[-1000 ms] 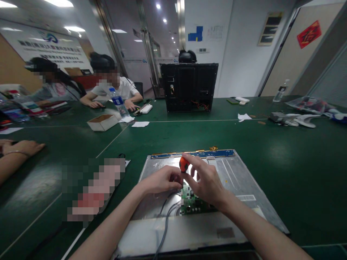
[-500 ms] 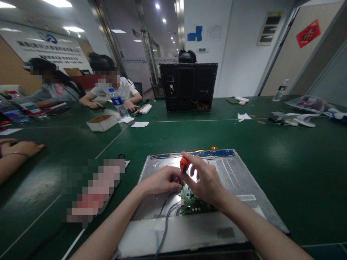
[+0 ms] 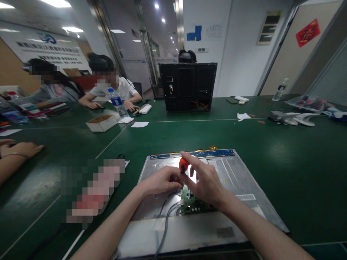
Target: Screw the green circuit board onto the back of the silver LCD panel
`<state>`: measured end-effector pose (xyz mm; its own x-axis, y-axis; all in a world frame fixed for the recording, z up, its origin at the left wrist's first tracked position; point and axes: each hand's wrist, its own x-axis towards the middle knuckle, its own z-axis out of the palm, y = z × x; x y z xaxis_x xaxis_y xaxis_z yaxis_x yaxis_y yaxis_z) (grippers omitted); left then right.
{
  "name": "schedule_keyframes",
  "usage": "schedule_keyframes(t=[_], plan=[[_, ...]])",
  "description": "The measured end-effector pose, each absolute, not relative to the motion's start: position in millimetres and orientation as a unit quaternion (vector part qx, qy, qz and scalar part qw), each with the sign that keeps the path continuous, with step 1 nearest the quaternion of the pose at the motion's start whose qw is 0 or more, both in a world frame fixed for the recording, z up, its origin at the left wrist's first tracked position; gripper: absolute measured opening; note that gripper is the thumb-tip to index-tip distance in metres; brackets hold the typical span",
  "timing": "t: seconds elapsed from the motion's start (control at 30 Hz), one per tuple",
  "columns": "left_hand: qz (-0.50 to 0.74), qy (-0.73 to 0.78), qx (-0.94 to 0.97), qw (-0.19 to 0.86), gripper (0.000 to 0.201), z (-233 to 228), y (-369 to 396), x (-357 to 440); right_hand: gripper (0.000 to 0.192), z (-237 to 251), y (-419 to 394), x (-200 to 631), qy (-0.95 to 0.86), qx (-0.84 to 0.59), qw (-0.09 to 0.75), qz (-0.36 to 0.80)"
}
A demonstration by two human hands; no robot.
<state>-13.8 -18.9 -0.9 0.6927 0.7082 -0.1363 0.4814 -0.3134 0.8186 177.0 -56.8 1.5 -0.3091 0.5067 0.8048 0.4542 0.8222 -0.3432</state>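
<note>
Orange screwdriver handle [image 3: 184,164] seen above green circuit board [image 3: 189,200]. Silver-grey metal panel [image 3: 238,180] edged by blue strip [image 3: 193,154]. Dark green table [image 3: 284,155] crossed by pale lines. Grey cables [image 3: 165,220] noted.

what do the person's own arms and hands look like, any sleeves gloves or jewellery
Both forearms come in bare from the bottom edge, with no sleeves in view. The left hand and the right hand wear no gloves, and no rings, watch or wristband show on either. The only bracelet in view is a thin one on another person's wrist at the left edge, not the wearer's own.
</note>
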Motion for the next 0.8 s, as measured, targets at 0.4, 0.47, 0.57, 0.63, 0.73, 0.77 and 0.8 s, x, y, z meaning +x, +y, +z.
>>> schedule_keyframes(t=[0.4,0.47,0.57,0.63,0.73,0.77,0.8], plan=[[0.131,0.361,0.797,0.465,0.006,1.5,-20.8,-12.8,0.063,5.6,-58.5,176.9,-0.808,-0.286,0.516,0.013],[0.128,0.362,0.797,0.466,0.006,1.7,-20.6,-12.6,0.064,5.9,-58.7,176.7,-0.809,-0.289,0.512,0.014],[0.124,0.360,0.798,0.468,0.007,1.2,-19.5,-12.8,0.064,5.4,-58.5,176.8,-0.811,-0.292,0.507,0.013],[0.123,0.361,0.796,0.470,0.007,0.8,-18.8,-13.0,0.064,5.1,-58.3,177.1,-0.811,-0.292,0.506,0.012],[0.125,0.359,0.795,0.473,0.009,0.3,-18.4,-13.4,0.063,5.3,-58.3,177.8,-0.811,-0.287,0.509,0.017],[0.126,0.359,0.795,0.473,0.009,0.3,-18.5,-13.5,0.063,5.4,-58.4,177.9,-0.810,-0.286,0.511,0.021],[0.126,0.360,0.795,0.472,0.009,0.3,-18.6,-13.4,0.062,5.3,-58.5,177.9,-0.809,-0.286,0.513,0.026]])
